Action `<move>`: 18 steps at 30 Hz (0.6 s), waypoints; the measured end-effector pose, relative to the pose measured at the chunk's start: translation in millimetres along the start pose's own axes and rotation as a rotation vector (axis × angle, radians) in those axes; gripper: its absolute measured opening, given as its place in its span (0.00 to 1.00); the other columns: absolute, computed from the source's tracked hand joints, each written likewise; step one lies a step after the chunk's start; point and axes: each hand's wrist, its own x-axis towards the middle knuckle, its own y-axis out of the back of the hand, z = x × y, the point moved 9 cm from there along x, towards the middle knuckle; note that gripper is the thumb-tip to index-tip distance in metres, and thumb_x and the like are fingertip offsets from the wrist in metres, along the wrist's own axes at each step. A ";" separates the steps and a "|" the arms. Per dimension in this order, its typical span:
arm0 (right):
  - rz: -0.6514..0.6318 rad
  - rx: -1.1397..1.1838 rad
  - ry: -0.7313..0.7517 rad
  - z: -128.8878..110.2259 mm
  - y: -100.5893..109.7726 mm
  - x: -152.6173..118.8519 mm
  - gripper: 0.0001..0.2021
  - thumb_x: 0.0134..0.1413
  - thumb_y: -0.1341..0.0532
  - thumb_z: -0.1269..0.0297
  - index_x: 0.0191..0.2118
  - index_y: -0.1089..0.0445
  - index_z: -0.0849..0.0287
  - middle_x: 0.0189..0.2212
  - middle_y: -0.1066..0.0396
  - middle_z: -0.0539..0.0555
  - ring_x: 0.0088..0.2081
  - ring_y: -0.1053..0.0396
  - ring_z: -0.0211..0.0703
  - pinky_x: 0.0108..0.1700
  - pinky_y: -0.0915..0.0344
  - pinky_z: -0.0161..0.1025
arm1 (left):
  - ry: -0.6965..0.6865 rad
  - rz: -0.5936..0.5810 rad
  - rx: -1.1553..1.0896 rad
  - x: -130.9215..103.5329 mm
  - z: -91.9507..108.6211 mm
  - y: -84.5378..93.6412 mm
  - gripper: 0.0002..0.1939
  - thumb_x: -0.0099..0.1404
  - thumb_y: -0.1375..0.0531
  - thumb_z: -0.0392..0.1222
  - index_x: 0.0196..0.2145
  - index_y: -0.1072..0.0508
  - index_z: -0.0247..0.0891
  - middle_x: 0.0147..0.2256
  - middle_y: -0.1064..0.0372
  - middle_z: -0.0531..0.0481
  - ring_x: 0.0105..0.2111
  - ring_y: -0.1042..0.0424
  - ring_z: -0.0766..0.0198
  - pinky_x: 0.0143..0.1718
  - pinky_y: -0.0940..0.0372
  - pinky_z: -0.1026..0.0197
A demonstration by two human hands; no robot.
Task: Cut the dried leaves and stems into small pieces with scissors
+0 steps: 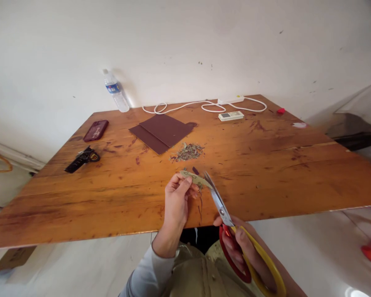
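A dried, greenish-brown leaf is pinched between the thumb and fingers of my left hand, just above the table's front part. In my right hand I grip a pair of scissors with one red and one yellow handle. Their blades point away from me and stand slightly apart, the tips at the leaf's right end. Whether the blades touch the leaf I cannot tell. Beyond my left hand lies a small heap of dry leaf shreds, with a few loose bits nearer to me.
The wooden table bears brown sheets, a dark red phone and a black clip-like object. Along the wall are a plastic bottle, a white cable, a power strip and a white device.
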 end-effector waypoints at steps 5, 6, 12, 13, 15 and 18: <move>-0.019 0.006 -0.006 -5.3 -4.3 10.5 0.15 0.64 0.39 0.62 0.55 0.32 0.58 0.53 0.30 0.58 0.47 0.27 0.51 0.46 0.27 0.52 | -0.020 0.064 -0.051 3.8 0.5 7.7 0.14 0.48 0.31 0.38 0.23 0.36 0.38 0.20 0.32 0.57 0.20 0.29 0.69 0.20 0.37 0.69; -0.024 0.006 -0.008 -6.0 -5.5 10.6 0.15 0.64 0.39 0.62 0.55 0.32 0.58 0.53 0.30 0.58 0.47 0.27 0.51 0.46 0.27 0.51 | -0.024 0.069 -0.052 4.1 0.6 8.4 0.14 0.48 0.31 0.38 0.23 0.36 0.38 0.20 0.33 0.57 0.20 0.29 0.68 0.20 0.36 0.68; -0.038 -0.027 -0.006 -9.7 -9.7 12.1 0.16 0.64 0.38 0.62 0.55 0.32 0.59 0.52 0.30 0.58 0.46 0.27 0.51 0.45 0.27 0.52 | -0.045 0.102 -0.085 4.3 3.5 10.0 0.14 0.49 0.32 0.39 0.24 0.36 0.38 0.20 0.34 0.58 0.23 0.25 0.64 0.20 0.34 0.68; -0.038 -0.038 -0.005 -10.8 -9.5 12.0 0.16 0.64 0.39 0.62 0.55 0.32 0.59 0.52 0.30 0.58 0.46 0.27 0.51 0.45 0.27 0.52 | -0.048 0.107 -0.093 4.3 4.1 10.1 0.14 0.49 0.31 0.39 0.24 0.36 0.38 0.20 0.34 0.59 0.24 0.24 0.64 0.20 0.33 0.67; -0.037 -0.062 -0.003 -13.5 -8.8 11.3 0.15 0.64 0.39 0.62 0.55 0.32 0.59 0.52 0.30 0.58 0.46 0.27 0.51 0.46 0.27 0.52 | -0.057 0.118 -0.109 4.3 5.3 10.5 0.15 0.48 0.31 0.39 0.24 0.36 0.38 0.20 0.36 0.60 0.23 0.24 0.64 0.21 0.32 0.66; -0.025 -0.101 0.005 -17.8 -7.7 9.8 0.14 0.65 0.39 0.62 0.54 0.31 0.58 0.53 0.30 0.58 0.47 0.27 0.50 0.46 0.27 0.51 | -0.078 0.136 -0.120 3.8 7.1 12.3 0.15 0.48 0.31 0.38 0.23 0.36 0.38 0.21 0.37 0.60 0.22 0.27 0.67 0.22 0.31 0.66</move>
